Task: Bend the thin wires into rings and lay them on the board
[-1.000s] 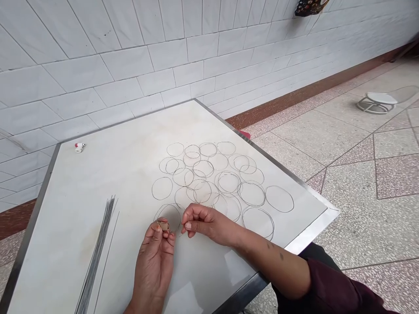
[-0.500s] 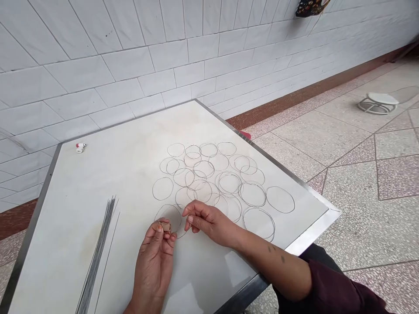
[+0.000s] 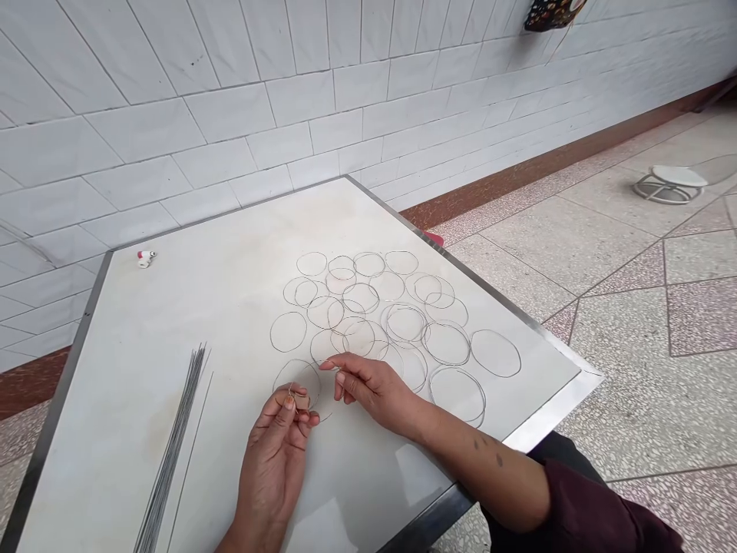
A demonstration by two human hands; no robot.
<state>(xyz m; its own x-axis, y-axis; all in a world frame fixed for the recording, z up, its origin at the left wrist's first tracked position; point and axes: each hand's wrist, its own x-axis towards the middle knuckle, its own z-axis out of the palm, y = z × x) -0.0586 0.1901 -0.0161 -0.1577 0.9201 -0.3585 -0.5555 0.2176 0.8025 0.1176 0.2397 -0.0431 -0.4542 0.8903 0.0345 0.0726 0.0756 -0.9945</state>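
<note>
My left hand [image 3: 277, 449] is closed near the table's front, thumb and fingers pinching a thin wire [image 3: 325, 419] whose bent end shows by the thumb. A small brown piece [image 3: 302, 402], like tape or card, sits at those fingers; whether it is wrapped round one I cannot tell. Just to the right, my right hand [image 3: 368, 388] hovers with the index finger stretched out and the thumb apart from it. Its other fingers are curled, and nothing shows between them. A wire ring [image 3: 289, 332] lies beyond the left hand, among several overlapping rings.
A bundle of straight wires [image 3: 173, 453] lies left of my hands, one wire [image 3: 190, 461] apart from it. A small white and red object [image 3: 146, 259] is at the table's far left corner. The table [image 3: 230, 253] stands against a tiled wall; a stool [image 3: 671, 183] is on the floor.
My right index finger has straightened and moved away from the thumb. The left hand has shifted slightly right, with the brown piece and wire turned a little. The view moved slightly.
</note>
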